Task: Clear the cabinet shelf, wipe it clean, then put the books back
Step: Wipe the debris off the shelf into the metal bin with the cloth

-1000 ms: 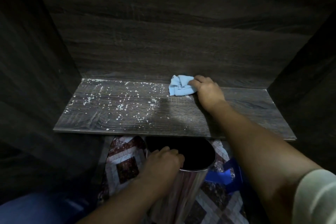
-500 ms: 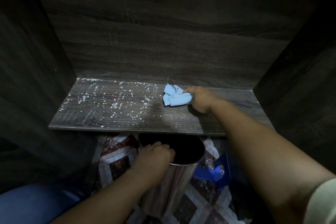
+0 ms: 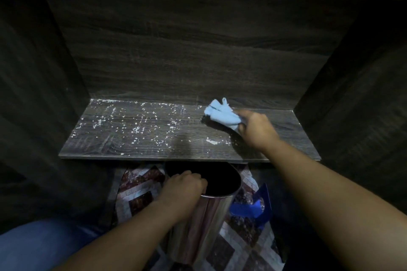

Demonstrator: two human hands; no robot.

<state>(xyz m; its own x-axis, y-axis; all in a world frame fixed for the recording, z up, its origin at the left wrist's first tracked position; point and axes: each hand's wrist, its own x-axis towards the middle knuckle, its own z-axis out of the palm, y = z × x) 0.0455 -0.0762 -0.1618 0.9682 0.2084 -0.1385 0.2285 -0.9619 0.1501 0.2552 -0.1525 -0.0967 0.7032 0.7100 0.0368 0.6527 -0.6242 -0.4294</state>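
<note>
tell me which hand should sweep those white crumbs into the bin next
Right, probably. The right hand grips the blue cloth on the shelf, right of the white crumbs. The left hand grips the rim of the metal bin below the shelf's front edge, steadying it to catch them.

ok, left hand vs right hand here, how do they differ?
The left hand grips the rim of the metal bin; the right hand grips a light blue cloth. The left hand sits below the shelf front edge; the right hand is on the shelf, right of most white specks. Shared: both curl round something.
</note>
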